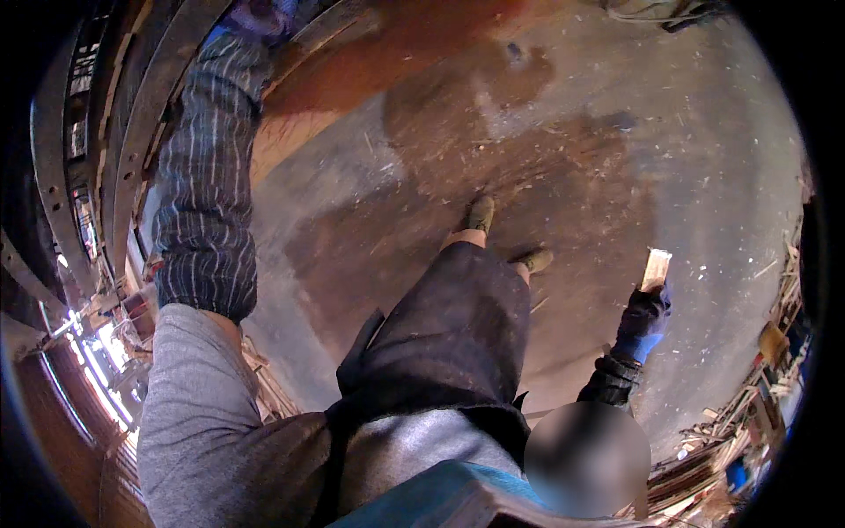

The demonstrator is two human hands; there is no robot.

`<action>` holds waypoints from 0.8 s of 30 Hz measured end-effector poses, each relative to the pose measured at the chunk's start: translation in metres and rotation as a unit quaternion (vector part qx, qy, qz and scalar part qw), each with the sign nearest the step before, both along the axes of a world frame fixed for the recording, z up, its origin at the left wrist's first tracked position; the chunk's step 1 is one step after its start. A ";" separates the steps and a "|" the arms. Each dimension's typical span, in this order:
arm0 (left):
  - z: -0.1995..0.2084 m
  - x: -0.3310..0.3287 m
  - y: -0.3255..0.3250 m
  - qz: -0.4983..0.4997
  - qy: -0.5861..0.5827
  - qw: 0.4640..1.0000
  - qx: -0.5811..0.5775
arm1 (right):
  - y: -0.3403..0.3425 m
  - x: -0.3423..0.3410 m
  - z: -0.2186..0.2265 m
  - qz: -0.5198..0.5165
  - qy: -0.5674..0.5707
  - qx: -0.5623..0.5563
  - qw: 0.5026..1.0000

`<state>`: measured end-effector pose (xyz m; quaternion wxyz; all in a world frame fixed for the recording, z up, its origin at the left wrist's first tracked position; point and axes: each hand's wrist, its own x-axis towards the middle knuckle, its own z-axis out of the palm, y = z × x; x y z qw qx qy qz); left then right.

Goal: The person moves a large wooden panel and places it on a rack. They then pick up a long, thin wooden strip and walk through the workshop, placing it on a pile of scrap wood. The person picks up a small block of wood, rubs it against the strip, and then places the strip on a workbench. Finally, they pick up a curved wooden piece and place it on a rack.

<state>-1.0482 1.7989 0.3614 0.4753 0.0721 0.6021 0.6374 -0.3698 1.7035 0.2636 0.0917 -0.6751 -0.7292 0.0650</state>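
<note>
My left arm, in a dark striped sleeve cover, stretches up to the far left. There my left hand (262,18), in a blue-purple glove, is beside a dark metal rail (158,97) and a reddish-brown surface (370,66). Its fingers are cut off by the picture's upper rim, so I cannot tell what they touch. Low at my right side, my right hand (643,319), in a dark blue glove, is closed round a short piece of pale wood (656,269). One end of the wood sticks out past the fingers.
Several dark metal bars with holes (55,189) line the left side. Stacked wood strips and scraps (731,440) lie at the lower right. Wood chips are scattered over the stained concrete floor (713,176). A teal-blue thing (449,493) shows at the bottom edge.
</note>
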 end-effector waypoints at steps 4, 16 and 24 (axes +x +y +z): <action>-0.009 0.007 -0.008 0.014 -0.008 1.000 0.001 | 0.003 0.016 0.011 -0.017 0.010 -0.035 0.999; -0.023 0.014 -0.074 0.053 -0.075 0.995 0.033 | 0.012 0.043 0.054 -0.044 0.210 -0.041 0.976; -0.047 0.198 -0.061 -0.029 -0.184 0.982 0.038 | 0.008 0.117 0.049 -0.227 0.675 0.068 0.699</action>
